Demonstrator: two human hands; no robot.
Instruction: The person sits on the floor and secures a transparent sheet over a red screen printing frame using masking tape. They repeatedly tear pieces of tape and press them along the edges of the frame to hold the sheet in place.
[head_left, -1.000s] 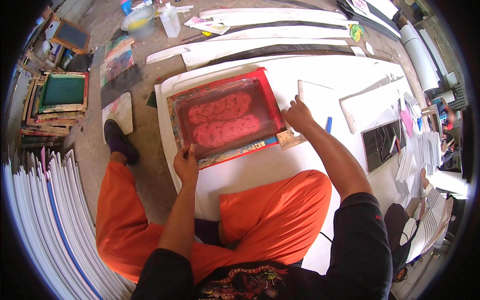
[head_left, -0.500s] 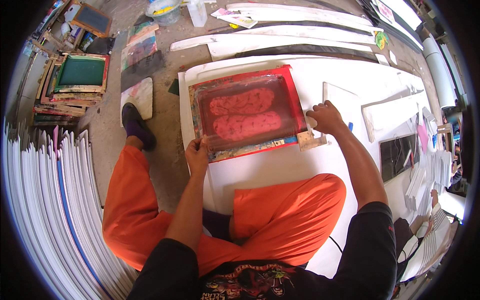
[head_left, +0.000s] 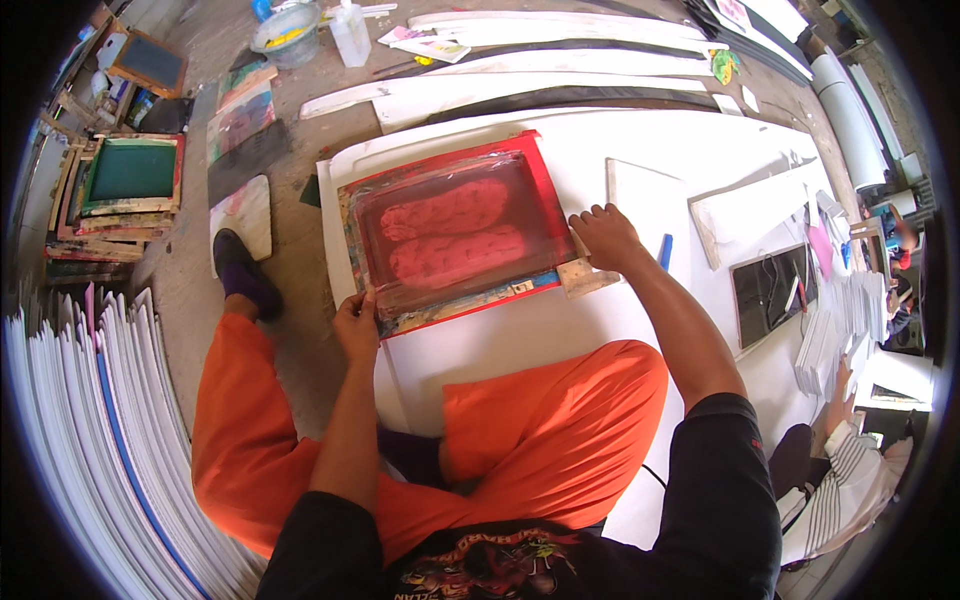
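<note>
Pinching the near left corner of a rectangular red-edged wooden printing screen (head_left: 455,235) between thumb and fingers, the person's left hand (head_left: 355,325) has its grip closed on the frame. The screen lies far of the orange-trousered knees, slightly tilted to the view, on a broad white flat sheet (head_left: 480,350); its dark reddish mesh shows two long pink sole-shaped areas side by side. At the screen's right edge is the right hand (head_left: 608,240), fingers bent; whether its grip is closed on the frame I cannot tell. Just near of that hand, a small pale wooden block (head_left: 580,278) sits at the screen's near right corner. Right of the hand lies a slim blue object (head_left: 666,252), and farther right a dark rectangular panel (head_left: 768,295) with cables across it. On the left, a green-meshed wooden frame (head_left: 130,172) tops a pile of others.
</note>
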